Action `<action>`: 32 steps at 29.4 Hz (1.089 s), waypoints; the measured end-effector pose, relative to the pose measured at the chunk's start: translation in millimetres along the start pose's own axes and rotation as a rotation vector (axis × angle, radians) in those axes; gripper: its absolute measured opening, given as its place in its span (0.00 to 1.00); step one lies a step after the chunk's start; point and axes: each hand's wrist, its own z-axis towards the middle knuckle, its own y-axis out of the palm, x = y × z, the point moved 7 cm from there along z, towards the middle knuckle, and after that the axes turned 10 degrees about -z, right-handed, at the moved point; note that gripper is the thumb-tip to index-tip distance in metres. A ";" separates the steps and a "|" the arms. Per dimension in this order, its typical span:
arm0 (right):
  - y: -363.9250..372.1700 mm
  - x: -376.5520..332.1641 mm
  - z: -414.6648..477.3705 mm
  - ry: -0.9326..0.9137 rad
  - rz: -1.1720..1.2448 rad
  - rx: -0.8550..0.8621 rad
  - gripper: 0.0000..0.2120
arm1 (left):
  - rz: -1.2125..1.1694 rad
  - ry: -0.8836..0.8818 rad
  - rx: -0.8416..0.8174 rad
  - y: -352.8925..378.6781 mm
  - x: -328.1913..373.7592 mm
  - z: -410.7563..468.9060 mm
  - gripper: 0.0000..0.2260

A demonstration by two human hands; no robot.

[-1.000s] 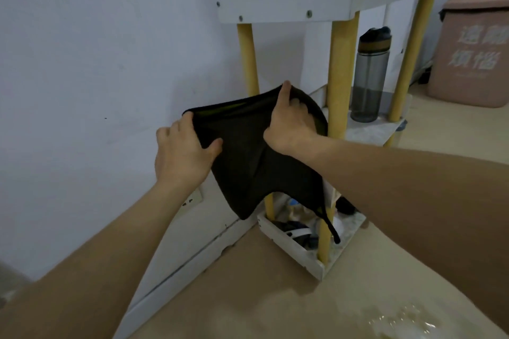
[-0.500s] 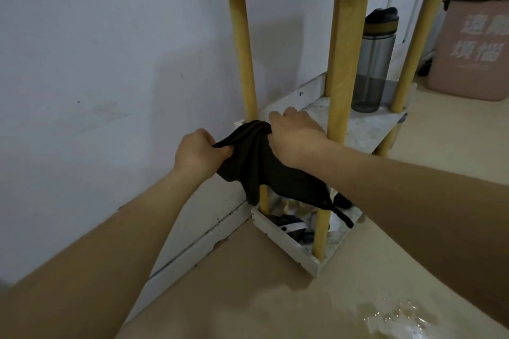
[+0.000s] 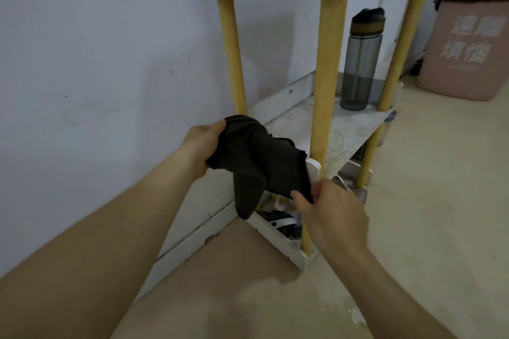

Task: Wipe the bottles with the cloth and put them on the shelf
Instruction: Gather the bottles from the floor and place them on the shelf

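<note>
A dark cloth (image 3: 259,162) hangs over the near corner of the white shelf's middle tier (image 3: 347,129). My left hand (image 3: 203,143) grips its upper bunched end beside the wall. My right hand (image 3: 330,209) pinches its lower right edge just below the tier's corner. A grey translucent bottle (image 3: 359,63) with a black and olive cap stands upright at the far end of that tier, well away from both hands.
The shelf has yellow wooden posts (image 3: 326,71) and a bottom tray (image 3: 278,239) with several small items. A pink bin (image 3: 468,33) stands at the right. A white wall (image 3: 96,63) runs along the left. A wet patch (image 3: 355,316) lies on the floor.
The cloth went from spread out between both hands to bunched and lowered onto the shelf corner. My right hand moved down from its top to its lower edge.
</note>
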 end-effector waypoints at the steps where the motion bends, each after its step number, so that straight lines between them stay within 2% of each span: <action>1: 1.6 2.8 1.5 0.021 0.036 -0.010 0.17 | 0.189 0.070 0.058 -5.6 0.0 2.6 0.11; 3: -0.5 6.6 8.7 0.041 0.101 -0.009 0.17 | 0.755 0.230 0.202 -18.6 1.6 1.9 0.11; 4: -2.1 7.3 12.1 0.032 0.124 -0.008 0.17 | 0.914 0.298 0.248 -24.3 0.7 -2.2 0.14; 5: -3.6 8.2 15.2 0.016 0.130 -0.014 0.17 | 0.950 0.334 0.251 -28.3 -3.1 -6.6 0.17; 8: -2.8 10.0 15.2 -0.087 0.062 -0.120 0.17 | 0.817 0.401 0.081 -28.0 -20.7 -36.3 0.13; 10: -2.0 7.9 5.2 -0.164 0.041 -0.247 0.16 | 0.830 0.414 -0.114 -23.3 -37.2 -73.7 0.10; 12: -0.1 2.3 -12.8 -0.236 0.070 -0.393 0.14 | 0.842 0.387 -0.238 -28.5 -52.6 -119.2 0.11; 18: 17.1 -24.8 -120.6 -0.484 0.098 -0.820 0.06 | 0.834 0.096 -0.329 -85.3 -115.2 -227.8 0.09; 22: 56.1 -43.2 -196.2 -0.599 0.053 -1.005 0.07 | 0.916 0.044 -0.315 -124.2 -144.2 -279.4 0.10; 24: 71.2 -52.2 -220.6 -0.671 0.013 -1.002 0.07 | 1.009 0.038 -0.277 -144.5 -155.3 -292.3 0.12; 28: 108.5 -92.7 -265.1 -0.952 -0.130 -0.914 0.03 | 1.074 0.022 -0.040 -211.7 -183.3 -312.6 0.11; 30: 127.4 -110.1 -279.4 -1.074 -0.208 -0.774 0.12 | 1.058 0.048 0.152 -245.4 -190.3 -322.3 0.08; 32: 148.6 -118.3 -293.3 -1.101 -0.306 -0.692 0.21 | 1.037 0.028 0.370 -279.3 -196.7 -339.8 0.05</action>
